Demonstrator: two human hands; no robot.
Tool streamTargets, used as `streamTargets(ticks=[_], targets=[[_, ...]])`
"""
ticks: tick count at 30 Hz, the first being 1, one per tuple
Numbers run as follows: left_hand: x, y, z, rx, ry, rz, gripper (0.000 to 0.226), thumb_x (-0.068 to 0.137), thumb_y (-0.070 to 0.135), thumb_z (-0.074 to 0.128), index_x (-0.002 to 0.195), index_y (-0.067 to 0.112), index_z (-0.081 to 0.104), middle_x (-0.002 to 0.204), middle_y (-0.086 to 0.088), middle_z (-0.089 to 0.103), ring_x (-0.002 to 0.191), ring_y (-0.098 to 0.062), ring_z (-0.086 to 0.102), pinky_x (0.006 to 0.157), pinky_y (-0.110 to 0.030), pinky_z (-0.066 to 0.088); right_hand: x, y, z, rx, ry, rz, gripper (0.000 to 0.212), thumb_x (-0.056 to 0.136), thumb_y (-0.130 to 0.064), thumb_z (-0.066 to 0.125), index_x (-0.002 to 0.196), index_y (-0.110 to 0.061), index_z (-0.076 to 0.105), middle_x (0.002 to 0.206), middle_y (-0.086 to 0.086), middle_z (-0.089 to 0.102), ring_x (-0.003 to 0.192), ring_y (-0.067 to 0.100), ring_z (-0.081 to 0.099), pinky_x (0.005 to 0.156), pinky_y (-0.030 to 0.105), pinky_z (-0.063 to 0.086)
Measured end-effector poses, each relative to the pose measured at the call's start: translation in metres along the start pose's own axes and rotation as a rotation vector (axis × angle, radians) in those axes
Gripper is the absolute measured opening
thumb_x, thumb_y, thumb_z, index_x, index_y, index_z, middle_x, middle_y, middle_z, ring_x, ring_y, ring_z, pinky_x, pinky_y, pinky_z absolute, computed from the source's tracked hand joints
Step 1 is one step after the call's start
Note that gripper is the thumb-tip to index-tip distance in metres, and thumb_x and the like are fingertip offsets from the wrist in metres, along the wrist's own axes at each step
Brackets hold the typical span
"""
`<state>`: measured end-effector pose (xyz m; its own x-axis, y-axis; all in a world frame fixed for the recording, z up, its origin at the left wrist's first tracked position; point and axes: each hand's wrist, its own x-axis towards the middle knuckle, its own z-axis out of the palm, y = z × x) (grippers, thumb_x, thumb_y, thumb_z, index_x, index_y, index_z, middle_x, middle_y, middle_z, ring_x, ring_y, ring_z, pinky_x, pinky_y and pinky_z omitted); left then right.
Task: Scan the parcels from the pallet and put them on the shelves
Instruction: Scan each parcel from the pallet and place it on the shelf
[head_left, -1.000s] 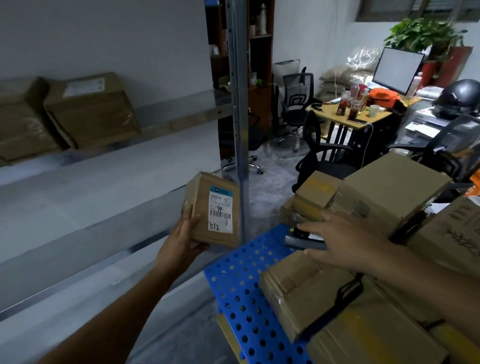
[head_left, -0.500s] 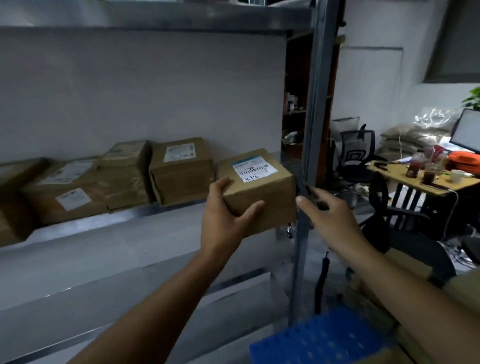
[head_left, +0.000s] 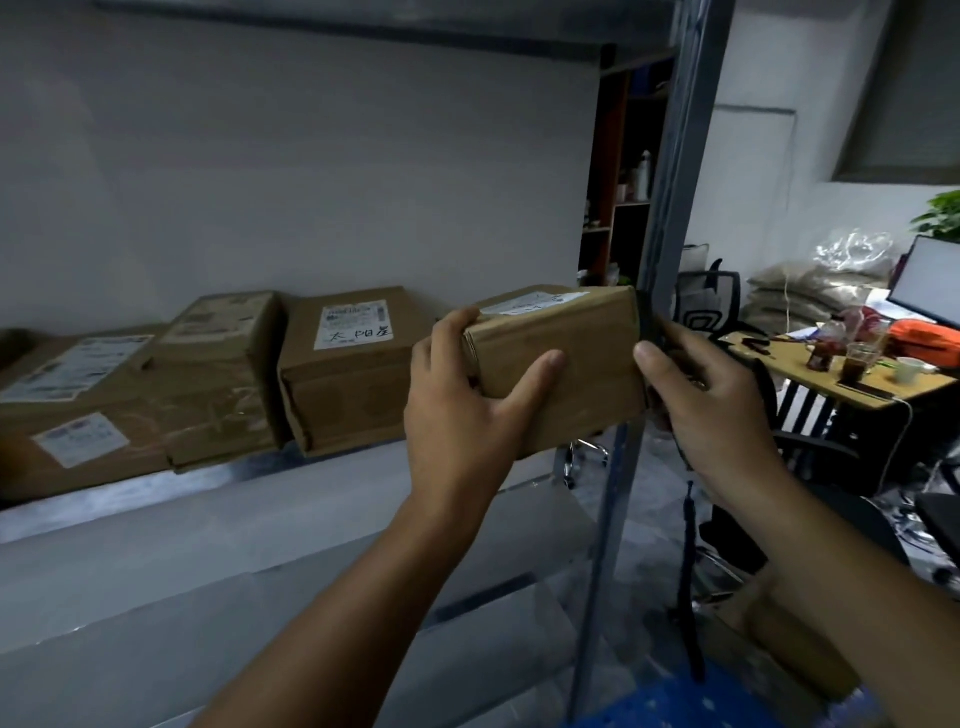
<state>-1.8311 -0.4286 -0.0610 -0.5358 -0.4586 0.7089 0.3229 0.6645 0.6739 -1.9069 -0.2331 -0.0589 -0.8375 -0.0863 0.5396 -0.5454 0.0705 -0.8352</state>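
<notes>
Parcel (head_left: 566, 379) held at the shelf (head_left: 130, 499)
Left hand (head_left: 462, 410) clasps its left end; right hand (head_left: 711, 410) grips a dark scanner (head_left: 649, 322) against its right end; three boxes (head_left: 348, 364) sit on the shelf.

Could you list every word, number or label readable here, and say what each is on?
"太阳星" (uncertain): handwritten on the white label of the shelved box.
Printed text above it: too blurred.
Label on the held parcel: unreadable at this angle.
Labels on the left boxes: too blurred.
</notes>
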Motion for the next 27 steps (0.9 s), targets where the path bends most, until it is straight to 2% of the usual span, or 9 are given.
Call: streamTargets(ticks=[3, 6, 8, 10, 13, 19, 22, 24, 27], targets=[[0.008, -0.003, 0.000, 0.034, -0.040, 0.057, 0.074, 0.075, 0.077, 0.072, 0.136, 0.045, 0.046, 0.134, 0.012, 0.052, 0.110, 0.002, 0.053, 0.085, -0.027, 0.058, 0.004, 0.009, -0.005, -0.023, 0.012, -0.014, 0.040, 0.083, -0.065, 0.065, 0.122, -0.060, 0.059, 0.117, -0.021, 0.069, 0.105, 0.004, 0.067, 0.077, 0.027, 0.056], [0.013, -0.018, 0.006, 0.174, -0.069, 0.076, 0.081, 0.082, 0.072, 0.070, 0.147, 0.036, 0.038, 0.147, 0.004, 0.045, 0.125, -0.012, 0.051, 0.098, -0.038, 0.056, 0.014, 0.031, 0.005, -0.070, -0.015, 0.030, 0.051, 0.084, -0.061, 0.067, 0.133, -0.048, 0.059, 0.126, -0.019, 0.066, 0.115, 0.002, 0.062, 0.091, 0.029, 0.054], [0.012, -0.031, 0.014, 0.264, -0.035, 0.147, 0.084, 0.089, 0.058, 0.072, 0.155, 0.030, 0.028, 0.157, -0.004, 0.033, 0.141, -0.024, 0.040, 0.111, -0.043, 0.044, 0.020, 0.045, 0.020, -0.120, -0.044, 0.099, 0.059, 0.087, -0.057, 0.067, 0.140, -0.035, 0.056, 0.136, -0.013, 0.060, 0.120, 0.003, 0.057, 0.097, 0.027, 0.049], [0.007, -0.048, 0.022, 0.420, -0.010, 0.317, 0.079, 0.095, 0.043, 0.070, 0.157, 0.028, 0.024, 0.164, -0.013, 0.022, 0.152, -0.036, 0.023, 0.119, -0.049, 0.025, 0.023, 0.055, 0.037, -0.156, -0.082, 0.132, 0.059, 0.088, -0.057, 0.065, 0.141, -0.032, 0.055, 0.137, -0.015, 0.056, 0.118, 0.001, 0.053, 0.093, 0.019, 0.047], [0.001, -0.074, 0.033, 0.647, -0.049, 0.599, 0.069, 0.101, 0.045, 0.060, 0.160, 0.024, 0.032, 0.169, -0.012, 0.018, 0.157, -0.037, 0.009, 0.126, -0.052, 0.009, 0.030, 0.063, 0.059, -0.163, -0.111, 0.133, 0.053, 0.090, -0.059, 0.061, 0.137, -0.036, 0.058, 0.132, -0.013, 0.062, 0.119, 0.009, 0.058, 0.093, 0.025, 0.049], [0.019, -0.088, 0.041, 0.835, -0.273, 0.464, 0.082, 0.102, 0.064, 0.043, 0.164, 0.016, 0.020, 0.172, -0.014, 0.002, 0.159, -0.035, -0.006, 0.127, -0.047, -0.011, 0.053, 0.067, 0.067, -0.177, -0.130, 0.176, 0.051, 0.090, -0.054, 0.065, 0.137, -0.034, 0.059, 0.128, -0.014, 0.062, 0.117, 0.011, 0.060, 0.088, 0.023, 0.049], [0.017, -0.080, 0.045, 0.801, -0.256, 0.394, 0.087, 0.100, 0.070, 0.037, 0.165, 0.014, 0.019, 0.172, -0.015, -0.006, 0.156, -0.037, -0.016, 0.124, -0.046, -0.018, 0.038, 0.067, 0.045, -0.227, -0.170, 0.146, 0.048, 0.090, -0.051, 0.067, 0.134, -0.035, 0.060, 0.121, -0.025, 0.061, 0.112, -0.003, 0.058, 0.086, 0.012, 0.046], [0.010, -0.079, 0.046, 0.699, -0.225, 0.403, 0.089, 0.100, 0.071, 0.039, 0.162, 0.010, 0.026, 0.173, -0.015, 0.000, 0.158, -0.039, -0.010, 0.125, -0.046, -0.017, 0.016, 0.065, 0.024, -0.240, -0.205, 0.160, 0.049, 0.089, -0.048, 0.070, 0.135, -0.034, 0.061, 0.116, -0.034, 0.059, 0.109, -0.018, 0.054, 0.087, 0.003, 0.043], [-0.049, -0.096, 0.068, 0.297, -0.292, 0.481, 0.066, 0.102, 0.055, 0.053, 0.149, 0.009, 0.046, 0.165, -0.014, 0.032, 0.157, -0.038, 0.014, 0.128, -0.050, 0.010, -0.050, 0.075, -0.033, -0.296, -0.221, 0.301, 0.051, 0.090, -0.046, 0.071, 0.137, -0.033, 0.058, 0.115, -0.041, 0.053, 0.105, -0.029, 0.048, 0.080, -0.003, 0.039]])
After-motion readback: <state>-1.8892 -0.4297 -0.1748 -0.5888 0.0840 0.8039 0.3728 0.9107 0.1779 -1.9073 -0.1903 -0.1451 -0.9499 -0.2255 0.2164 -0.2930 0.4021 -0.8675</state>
